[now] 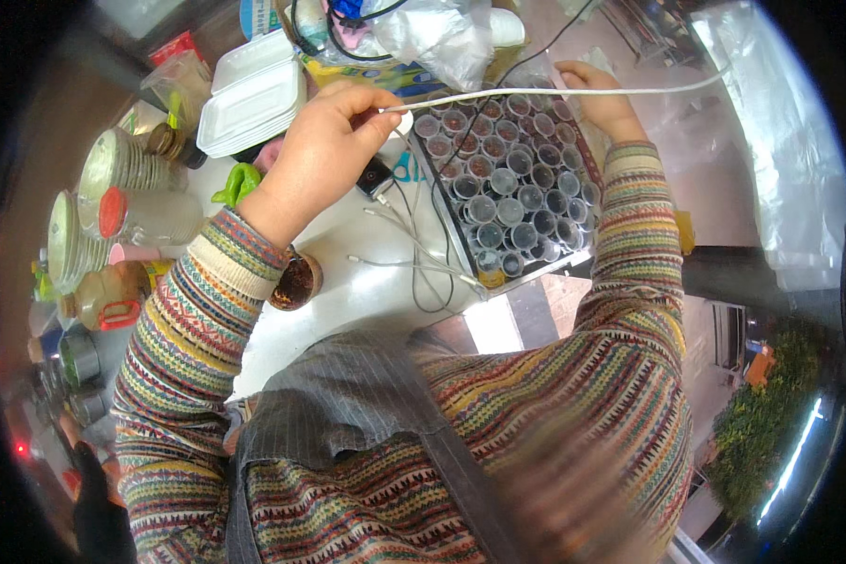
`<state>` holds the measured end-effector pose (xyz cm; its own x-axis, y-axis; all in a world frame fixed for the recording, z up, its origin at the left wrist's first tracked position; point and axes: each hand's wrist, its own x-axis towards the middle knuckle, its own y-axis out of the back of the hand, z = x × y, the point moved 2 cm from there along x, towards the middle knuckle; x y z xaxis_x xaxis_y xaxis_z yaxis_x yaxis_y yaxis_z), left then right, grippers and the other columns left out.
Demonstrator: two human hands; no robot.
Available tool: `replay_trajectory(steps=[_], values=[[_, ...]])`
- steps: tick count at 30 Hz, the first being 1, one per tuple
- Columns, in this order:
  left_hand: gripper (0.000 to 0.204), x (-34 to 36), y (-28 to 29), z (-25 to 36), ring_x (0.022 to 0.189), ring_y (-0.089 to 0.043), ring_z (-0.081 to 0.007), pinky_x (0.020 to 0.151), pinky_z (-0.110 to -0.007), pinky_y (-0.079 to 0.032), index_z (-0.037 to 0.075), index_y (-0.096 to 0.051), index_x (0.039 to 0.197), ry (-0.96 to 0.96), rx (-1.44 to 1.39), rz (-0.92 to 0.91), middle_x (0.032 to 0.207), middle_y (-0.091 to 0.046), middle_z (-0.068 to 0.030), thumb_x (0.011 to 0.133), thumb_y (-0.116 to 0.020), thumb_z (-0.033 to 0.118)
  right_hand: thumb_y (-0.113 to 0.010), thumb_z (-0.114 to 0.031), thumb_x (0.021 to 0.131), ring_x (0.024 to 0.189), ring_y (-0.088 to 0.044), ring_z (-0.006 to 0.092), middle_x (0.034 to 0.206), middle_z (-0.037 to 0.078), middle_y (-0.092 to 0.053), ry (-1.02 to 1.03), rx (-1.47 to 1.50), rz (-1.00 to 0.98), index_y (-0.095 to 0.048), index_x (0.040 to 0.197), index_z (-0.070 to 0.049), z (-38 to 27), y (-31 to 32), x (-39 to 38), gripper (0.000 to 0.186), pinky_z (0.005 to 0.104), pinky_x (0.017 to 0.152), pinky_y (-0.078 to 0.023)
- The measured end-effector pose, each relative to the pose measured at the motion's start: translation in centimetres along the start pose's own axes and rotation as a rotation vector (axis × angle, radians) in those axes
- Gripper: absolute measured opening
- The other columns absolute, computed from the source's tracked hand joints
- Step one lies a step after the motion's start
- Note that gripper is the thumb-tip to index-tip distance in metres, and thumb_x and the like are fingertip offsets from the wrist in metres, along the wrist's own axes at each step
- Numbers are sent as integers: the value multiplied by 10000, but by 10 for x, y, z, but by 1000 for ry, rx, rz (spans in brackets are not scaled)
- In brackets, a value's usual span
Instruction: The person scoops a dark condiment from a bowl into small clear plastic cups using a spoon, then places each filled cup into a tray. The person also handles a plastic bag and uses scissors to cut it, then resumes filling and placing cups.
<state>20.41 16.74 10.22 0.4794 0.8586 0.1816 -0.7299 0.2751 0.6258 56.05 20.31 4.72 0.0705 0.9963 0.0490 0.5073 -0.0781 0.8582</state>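
1 white cable [498, 93] stretches over the far part of the tray [447, 209], which is packed with small clear cups [509, 211]. Its long axis runs mostly left to right, bowing slightly. 1 end points leftward into the left hand [324, 141], just beyond the tray's far-left corner; the rest reaches past the tray's right side, tilting up and away in the view, toward the plastic sheet [780, 141].

The left thumb and index finger pinch the cable near that end, with the other fingers curled in. The right hand [606, 99] is near the tray's far-right corner, partly behind the cable; I cannot tell whether its fingers grip anything or merely rest bent.

A sagging cable could catch cup rims and tip some over, most likely if the pinch slips or 1 hand drops. The black cord [559, 36], which also crosses the tray, could tangle with it if pulled. The right sleeve [634, 202], close along the tray's right side, could knock cups there if the elbow swings inward. Left of the tray, loose leads [381, 258] might snag too, should the cable fall among them.
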Motion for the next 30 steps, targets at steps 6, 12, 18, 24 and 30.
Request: replay_trajectory(steps=[6,12,18,24,30], values=[[208,14,-16,-1,733,-509,-89,675,-232,-440,10,-613,1011,-5,46,-40,830,-568,-14,853,-596,144,-482,-217,896,960,-598,223,1055,110,-641,-110,112,13,-607,1112,-64,10,17,-24,292,309,845,-446],[391,14,-22,0,720,-479,-77,679,-222,-434,52,-503,1221,32,-33,-92,799,-496,10,842,-590,94,-493,-165,873,970,-585,313,1042,180,-622,-151,-125,5,-599,1107,-50,7,-11,-35,282,364,849,-443],[368,-9,-9,3,741,-485,-71,685,-210,-429,53,-541,1181,70,-191,-71,891,-526,-2,823,-614,97,-483,-130,873,975,-577,329,1048,185,-618,-128,-302,-72,-574,1146,-59,20,-30,-23,296,378,841,-442],[307,-43,18,2,781,-505,-87,721,-224,-435,51,-589,1116,169,-318,-61,986,-564,-33,810,-612,67,-461,-126,887,997,-567,331,1070,193,-607,-106,-157,-25,-561,1168,-74,29,-36,-17,303,374,862,-431],[270,-78,38,-4,870,-490,-78,798,-220,-413,25,-575,1113,287,-342,-11,996,-533,-10,847,-579,64,-455,-136,886,1010,-558,345,1099,200,-590,-107,-178,-57,-563,1159,-63,34,-32,-8,302,390,868,-433]])
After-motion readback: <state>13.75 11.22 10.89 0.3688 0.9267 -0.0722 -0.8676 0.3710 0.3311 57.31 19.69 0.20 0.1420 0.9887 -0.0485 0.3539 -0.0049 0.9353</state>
